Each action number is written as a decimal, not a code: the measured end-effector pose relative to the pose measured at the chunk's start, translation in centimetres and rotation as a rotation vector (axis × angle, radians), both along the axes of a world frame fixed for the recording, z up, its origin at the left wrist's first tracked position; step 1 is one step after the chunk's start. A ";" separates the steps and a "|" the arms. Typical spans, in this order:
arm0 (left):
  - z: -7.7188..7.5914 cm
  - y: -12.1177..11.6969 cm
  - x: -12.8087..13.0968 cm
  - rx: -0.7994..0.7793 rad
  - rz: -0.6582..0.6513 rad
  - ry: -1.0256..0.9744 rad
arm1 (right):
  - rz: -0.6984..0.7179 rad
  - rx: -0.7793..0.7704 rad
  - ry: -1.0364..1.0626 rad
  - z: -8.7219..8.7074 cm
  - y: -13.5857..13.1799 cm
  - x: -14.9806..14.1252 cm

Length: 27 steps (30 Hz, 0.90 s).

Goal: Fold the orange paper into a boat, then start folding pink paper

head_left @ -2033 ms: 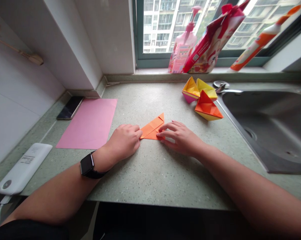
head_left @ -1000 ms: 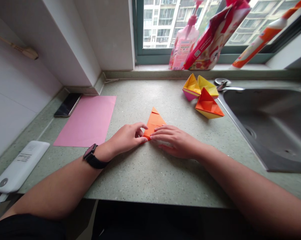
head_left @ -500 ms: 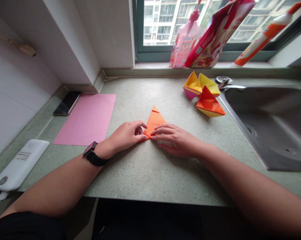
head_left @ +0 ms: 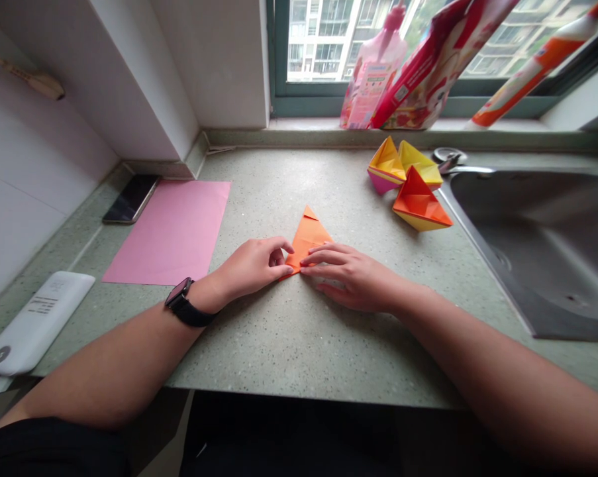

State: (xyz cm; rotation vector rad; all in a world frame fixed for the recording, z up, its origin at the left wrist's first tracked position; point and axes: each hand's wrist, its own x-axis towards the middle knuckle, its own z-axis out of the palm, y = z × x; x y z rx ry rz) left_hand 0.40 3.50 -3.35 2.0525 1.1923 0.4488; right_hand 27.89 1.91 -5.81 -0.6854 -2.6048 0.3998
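Observation:
A folded orange paper (head_left: 307,233), roughly triangular with its tip pointing away from me, lies on the counter in front of me. My left hand (head_left: 257,266) is at its lower left corner, thumb and index finger curled in on the edge. From the other side my right hand (head_left: 351,275) rests its outstretched fingers on the paper's lower right part, pressing it down. The fingers hide part of the bottom edge and right corner. A small folded flap shows at the top tip. A dark watch (head_left: 189,305) is on my left wrist.
Pink paper (head_left: 172,232) lies to the left, beside a phone (head_left: 131,199) and a white power bank (head_left: 40,321). Several folded paper boats (head_left: 422,205) stand at the back right. Beyond them is a metal sink (head_left: 551,252). A pink bottle (head_left: 373,83) stands on the windowsill.
The view has shifted slightly. Both hands keep nearly the same place on the orange paper, with no clear change in its shape.

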 end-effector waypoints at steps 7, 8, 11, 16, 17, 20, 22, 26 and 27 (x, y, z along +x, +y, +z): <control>0.3 -0.1 -0.1 0.020 -0.041 0.024 | 0.003 0.017 -0.023 -0.1 0.0 0.0; 0.4 -0.1 -0.1 0.029 -0.054 0.030 | 0.004 0.021 -0.026 -0.1 0.0 0.0; 0.6 -0.2 -0.1 0.045 -0.080 0.037 | 0.008 0.032 -0.035 -0.2 0.1 0.1; 0.4 -0.3 -0.1 0.052 -0.081 0.038 | 0.006 0.023 -0.043 -0.3 0.1 0.2; 0.4 -0.3 -0.1 0.054 -0.079 0.037 | 0.004 0.021 -0.047 -0.3 0.0 0.2; 0.3 -0.3 -0.1 0.055 -0.074 0.033 | -0.009 0.016 -0.059 -0.1 -0.1 0.1; 0.3 -0.3 -0.1 0.049 -0.071 0.031 | -0.011 0.016 -0.069 0.1 -0.2 0.1; 0.4 -0.2 -0.1 0.045 -0.065 0.035 | -0.012 0.034 -0.082 0.3 -0.3 -0.2; 0.3 -0.2 -0.1 0.044 -0.064 0.036 | -0.016 0.040 -0.089 0.4 -0.4 -0.2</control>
